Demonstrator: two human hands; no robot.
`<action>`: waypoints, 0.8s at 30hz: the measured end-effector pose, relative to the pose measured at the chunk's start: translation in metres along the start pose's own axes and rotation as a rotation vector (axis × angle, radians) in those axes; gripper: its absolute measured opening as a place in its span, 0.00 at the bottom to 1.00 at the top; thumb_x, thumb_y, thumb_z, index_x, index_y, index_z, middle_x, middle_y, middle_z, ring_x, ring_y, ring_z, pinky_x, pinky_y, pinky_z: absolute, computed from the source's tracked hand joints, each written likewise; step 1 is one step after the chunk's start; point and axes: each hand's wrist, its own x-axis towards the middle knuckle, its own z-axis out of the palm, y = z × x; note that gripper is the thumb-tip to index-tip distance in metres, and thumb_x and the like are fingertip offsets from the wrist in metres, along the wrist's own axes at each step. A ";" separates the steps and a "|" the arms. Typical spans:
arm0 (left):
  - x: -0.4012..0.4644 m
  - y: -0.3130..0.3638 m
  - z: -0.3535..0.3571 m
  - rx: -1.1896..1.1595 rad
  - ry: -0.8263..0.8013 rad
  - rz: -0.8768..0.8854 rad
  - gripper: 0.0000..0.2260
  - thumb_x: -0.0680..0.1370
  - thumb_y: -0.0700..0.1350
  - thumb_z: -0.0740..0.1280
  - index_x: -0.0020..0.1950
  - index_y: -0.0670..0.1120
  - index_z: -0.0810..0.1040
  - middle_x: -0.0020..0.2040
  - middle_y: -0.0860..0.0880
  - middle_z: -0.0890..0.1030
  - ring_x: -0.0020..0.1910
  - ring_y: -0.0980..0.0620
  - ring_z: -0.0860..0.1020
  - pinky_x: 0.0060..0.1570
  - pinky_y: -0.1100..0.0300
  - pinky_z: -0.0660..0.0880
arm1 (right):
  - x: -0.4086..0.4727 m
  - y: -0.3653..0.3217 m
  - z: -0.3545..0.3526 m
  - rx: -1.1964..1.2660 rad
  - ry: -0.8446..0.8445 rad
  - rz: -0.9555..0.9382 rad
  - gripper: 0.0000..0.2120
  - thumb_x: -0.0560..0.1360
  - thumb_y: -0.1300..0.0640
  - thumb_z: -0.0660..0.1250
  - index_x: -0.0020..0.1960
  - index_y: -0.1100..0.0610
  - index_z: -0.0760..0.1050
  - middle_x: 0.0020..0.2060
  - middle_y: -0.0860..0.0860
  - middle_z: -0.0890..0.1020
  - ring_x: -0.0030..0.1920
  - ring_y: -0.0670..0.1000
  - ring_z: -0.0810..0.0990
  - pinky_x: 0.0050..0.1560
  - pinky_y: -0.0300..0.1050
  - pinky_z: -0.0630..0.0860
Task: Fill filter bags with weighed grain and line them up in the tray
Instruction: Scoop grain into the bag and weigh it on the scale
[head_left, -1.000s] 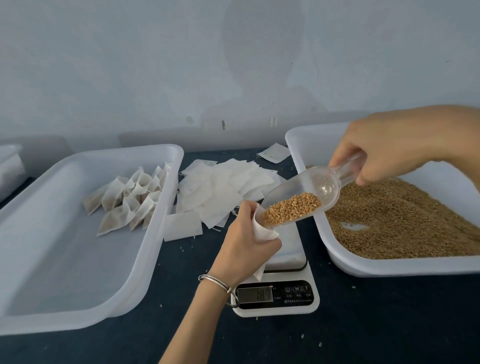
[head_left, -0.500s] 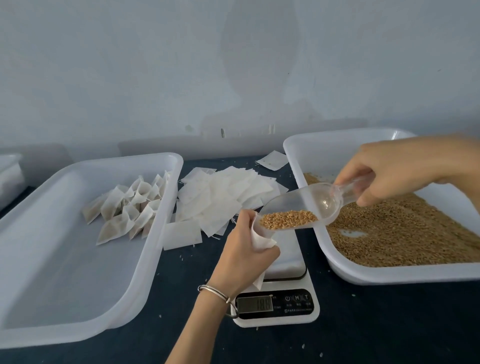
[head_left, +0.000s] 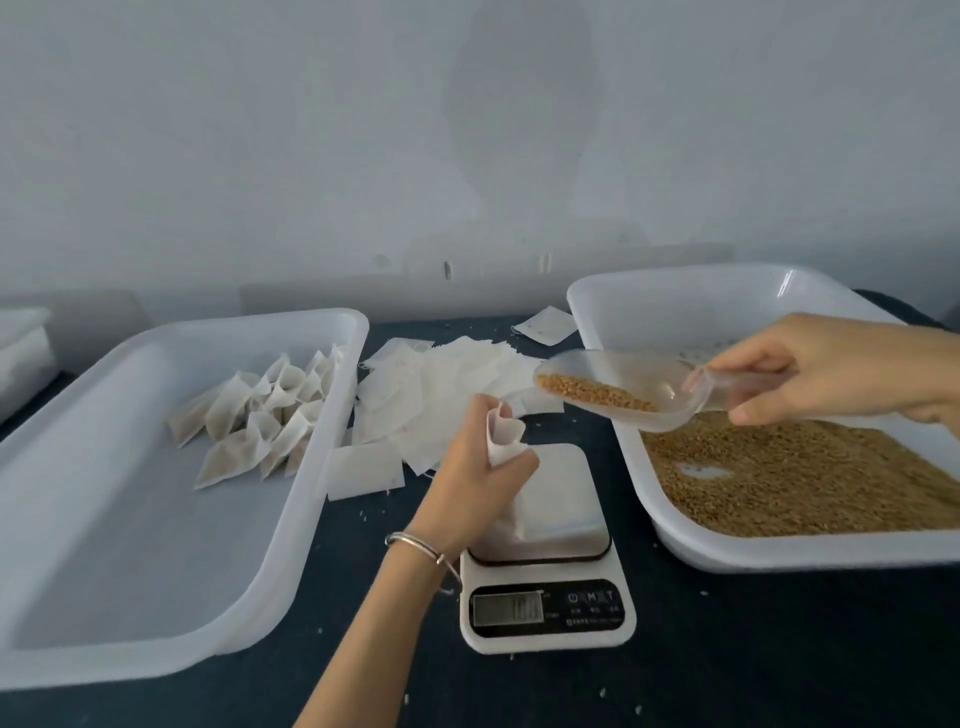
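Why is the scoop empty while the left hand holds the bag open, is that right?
Not quite: the head view shows the scoop holds grain. The right hand holds it, and the left hand does hold the bag open.

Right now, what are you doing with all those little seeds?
Filling small bags with grain. The right hand holds a clear scoop of grain, and the left hand holds an open bag above the scale. The scoop isn't in the bag yet. Filled bags lie in the left tray.

Open white filter bag (head_left: 503, 435) held upright over the scale; filled bags (head_left: 258, 422) clustered in left tray (head_left: 156, 597).
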 end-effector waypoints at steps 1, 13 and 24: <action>0.006 0.002 -0.002 0.025 -0.019 0.016 0.11 0.73 0.38 0.65 0.46 0.52 0.65 0.35 0.56 0.68 0.27 0.63 0.67 0.27 0.72 0.65 | -0.001 0.002 0.000 0.017 0.028 0.003 0.23 0.69 0.58 0.75 0.36 0.27 0.76 0.38 0.24 0.78 0.42 0.28 0.77 0.45 0.31 0.65; 0.023 0.002 0.024 0.385 -0.235 0.084 0.20 0.74 0.41 0.68 0.63 0.44 0.66 0.55 0.46 0.75 0.53 0.48 0.74 0.53 0.54 0.74 | -0.011 0.018 0.004 0.131 0.205 0.144 0.20 0.67 0.59 0.76 0.49 0.38 0.75 0.44 0.34 0.74 0.50 0.40 0.74 0.65 0.48 0.62; -0.011 0.006 -0.015 -0.225 0.313 0.236 0.16 0.75 0.52 0.64 0.60 0.47 0.72 0.59 0.52 0.77 0.63 0.56 0.74 0.62 0.62 0.70 | -0.009 0.023 0.008 0.076 0.272 0.188 0.29 0.68 0.61 0.75 0.66 0.52 0.72 0.62 0.47 0.76 0.51 0.43 0.70 0.59 0.42 0.60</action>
